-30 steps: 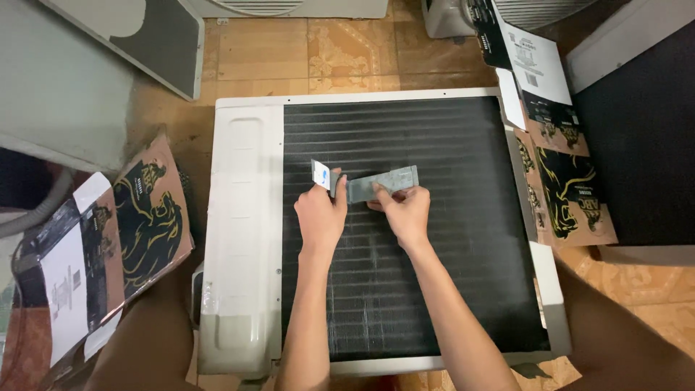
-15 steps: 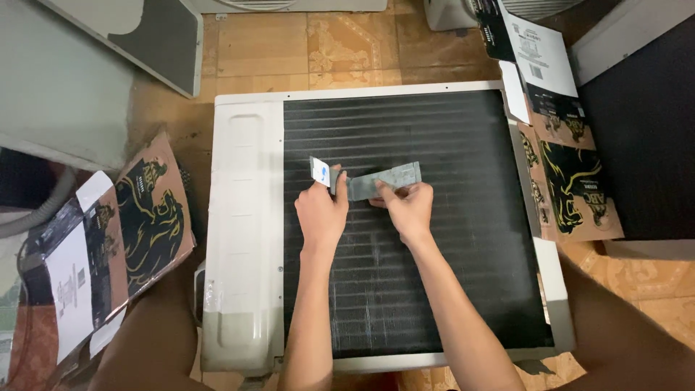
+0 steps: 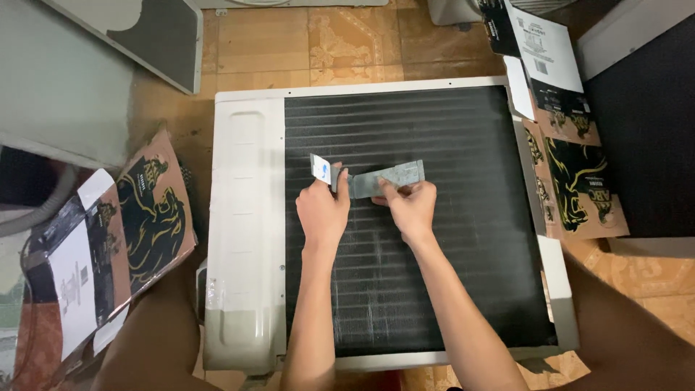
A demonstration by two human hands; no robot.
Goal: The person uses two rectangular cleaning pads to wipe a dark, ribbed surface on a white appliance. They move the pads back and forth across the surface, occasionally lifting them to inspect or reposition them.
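Note:
A white air-conditioner unit (image 3: 246,217) lies flat on the floor with its black finned coil (image 3: 449,130) facing up. A grey metal strip (image 3: 387,179) rests on the fins near the middle. My left hand (image 3: 322,213) pinches its left end, beside a small white and blue tab (image 3: 320,169) that sticks up. My right hand (image 3: 409,206) grips the strip's lower edge at its middle. Both forearms reach up from the bottom of the view.
Flattened brown and black cardboard (image 3: 123,232) lies on the left, another piece (image 3: 572,166) along the unit's right edge. A grey panel (image 3: 79,65) leans at top left. A dark surface (image 3: 644,130) is at right. My knees flank the unit on the tiled floor.
Both hands stay on the strip in about the same place; the view has shifted slightly.

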